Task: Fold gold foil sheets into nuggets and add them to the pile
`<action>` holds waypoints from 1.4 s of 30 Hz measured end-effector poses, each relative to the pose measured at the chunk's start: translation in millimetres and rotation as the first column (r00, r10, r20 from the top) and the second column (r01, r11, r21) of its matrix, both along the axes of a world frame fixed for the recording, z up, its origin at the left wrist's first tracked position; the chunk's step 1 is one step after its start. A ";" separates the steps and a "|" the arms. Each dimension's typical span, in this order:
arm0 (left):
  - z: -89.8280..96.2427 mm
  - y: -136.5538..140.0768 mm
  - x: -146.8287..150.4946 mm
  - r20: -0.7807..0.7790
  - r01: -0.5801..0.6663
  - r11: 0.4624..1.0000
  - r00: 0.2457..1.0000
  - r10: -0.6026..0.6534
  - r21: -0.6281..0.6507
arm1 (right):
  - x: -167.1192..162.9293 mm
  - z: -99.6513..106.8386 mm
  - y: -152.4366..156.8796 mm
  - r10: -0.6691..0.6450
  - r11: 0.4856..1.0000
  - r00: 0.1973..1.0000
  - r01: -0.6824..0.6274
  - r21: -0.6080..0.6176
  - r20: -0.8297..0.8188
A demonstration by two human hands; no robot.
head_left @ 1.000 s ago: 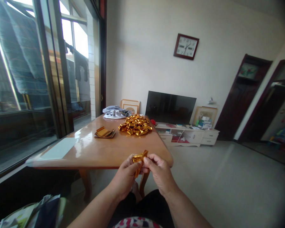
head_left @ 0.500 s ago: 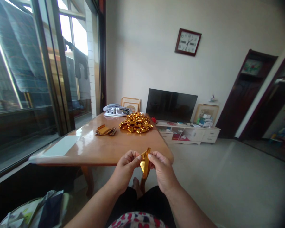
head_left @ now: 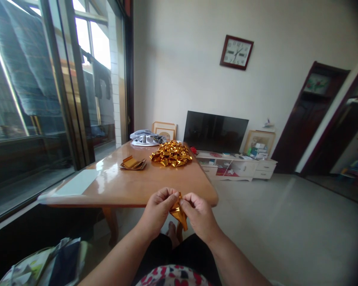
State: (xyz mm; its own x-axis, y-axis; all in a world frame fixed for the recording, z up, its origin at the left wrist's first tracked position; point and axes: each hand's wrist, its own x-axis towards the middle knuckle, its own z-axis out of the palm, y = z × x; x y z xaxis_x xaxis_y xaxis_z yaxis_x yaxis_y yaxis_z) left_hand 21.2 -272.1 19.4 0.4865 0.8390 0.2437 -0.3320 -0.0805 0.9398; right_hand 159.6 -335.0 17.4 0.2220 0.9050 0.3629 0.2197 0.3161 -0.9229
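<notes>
A shiny piece of gold foil paper (head_left: 179, 214), partly folded, is pinched between both hands just past the table's front edge. My left hand (head_left: 160, 207) grips its upper left side with thumb and fingers. My right hand (head_left: 198, 210) pinches it at the upper right, thumb close to the other thumb. The lower end of the foil hangs to a point below the fingers. On the table (head_left: 164, 184) lies a heap of folded gold foil pieces (head_left: 172, 154). Left of the heap is a stack of flat gold paper sheets (head_left: 133, 163).
Folded clothes (head_left: 147, 138) sit at the table's far end. A pale sheet (head_left: 76, 182) lies at its left. Beyond stand a television (head_left: 215, 132) and a white cabinet (head_left: 246, 169). A bag of items (head_left: 52, 262) is at the lower left, below the window.
The foil has turned from upright, with its strip pointing up, to slanting down towards the right. My hands have drawn closer together at its top.
</notes>
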 end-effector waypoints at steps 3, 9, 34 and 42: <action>-4.1 1.8 -0.2 0.030 0.016 1.000 0.999 -0.015 -0.026 | -0.4 -0.5 0.3 0.030 1.000 1.000 -0.030 -0.005 0.000; -3.5 1.3 3.3 0.005 -0.083 0.994 0.997 0.083 0.068 | 1.2 -5.1 4.4 -0.056 0.998 0.998 0.055 0.031 0.034; -7.8 -0.8 6.5 -0.007 -0.441 0.657 0.827 0.562 0.611 | -3.3 -8.9 7.5 -0.297 0.934 0.903 0.207 0.291 0.311; -12.5 3.0 8.8 -0.014 -0.435 0.691 0.841 0.541 0.577 | -1.7 -9.4 9.2 -0.325 0.922 0.877 0.210 0.325 0.355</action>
State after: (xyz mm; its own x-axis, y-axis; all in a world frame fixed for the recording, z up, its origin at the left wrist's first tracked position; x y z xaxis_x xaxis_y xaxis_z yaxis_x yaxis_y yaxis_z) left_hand 30.0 -269.1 6.9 0.1227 0.7263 0.6764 0.0583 -0.6856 0.7256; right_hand 157.9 -325.8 8.0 0.2271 0.6859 0.6913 0.6588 0.4146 -0.6278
